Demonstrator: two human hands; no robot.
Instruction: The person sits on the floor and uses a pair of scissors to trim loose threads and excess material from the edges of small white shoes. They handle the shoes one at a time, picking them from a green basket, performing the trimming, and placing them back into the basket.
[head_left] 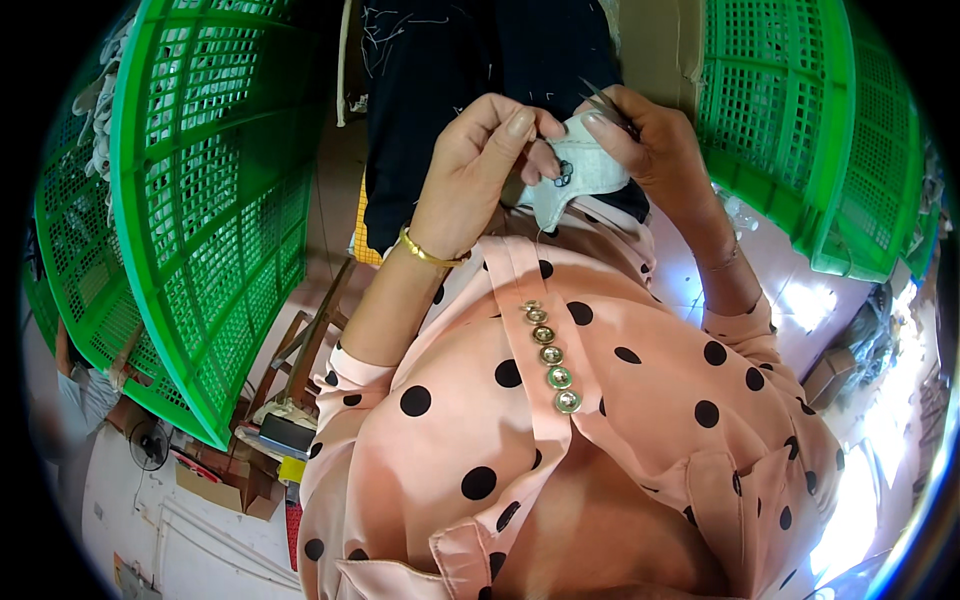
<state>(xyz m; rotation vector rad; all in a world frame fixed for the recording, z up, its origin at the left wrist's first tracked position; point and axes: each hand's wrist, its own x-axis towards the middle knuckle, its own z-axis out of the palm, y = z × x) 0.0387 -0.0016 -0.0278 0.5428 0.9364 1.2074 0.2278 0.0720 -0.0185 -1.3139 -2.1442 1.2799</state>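
Over my lap, both hands hold a small pale fabric piece (598,168) with stitched edges and a dark design near one side. My left hand (490,150) is closed, its thumb and curled fingers at the left edge of the cloth by the design. A gold bracelet (430,252) circles that wrist. My right hand (655,140) is closed too, its thumb pressing on the cloth. Pointed metal snips (603,103) stick out from the same hand, their handles mostly hidden in the palm. A thin thread hangs below the cloth's lower tip.
Large green plastic baskets (210,200) rise at my left, one with pale fabric pieces (100,120) beside it. More green baskets (790,120) stand at my right. Loose thread ends lie on my dark trousers (430,60). A wooden stool (310,330) and an open cardboard box (235,490) are lower left.
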